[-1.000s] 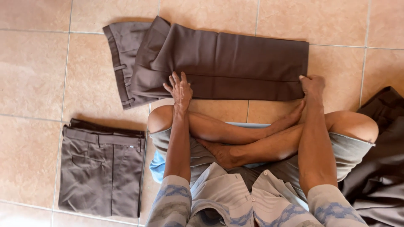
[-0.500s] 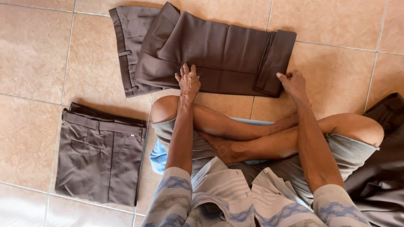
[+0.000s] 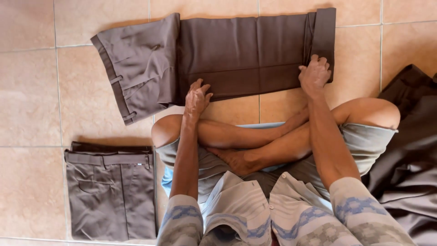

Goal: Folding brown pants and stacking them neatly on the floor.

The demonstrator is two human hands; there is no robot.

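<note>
A pair of dark brown trousers point(image 3: 227, 54) lies across the tiled floor in front of my crossed legs, waistband to the left and legs folded over to the right. My left hand point(image 3: 196, 96) rests flat on the near edge of the trousers, close to the seat. At the right end my right hand point(image 3: 314, 75) grips the folded-back leg cuff point(image 3: 324, 36), which lies turned over the legs.
A folded stack of grey-brown trousers point(image 3: 111, 191) sits on the floor at my left. A heap of dark brown cloth point(image 3: 409, 150) lies at my right, beside my knee. Beige floor tiles point(image 3: 27, 91) surround everything.
My right hand has carried the leg ends leftward and folded the cuff back over the trousers. My left hand has stayed on the near edge. The view has shifted closer.
</note>
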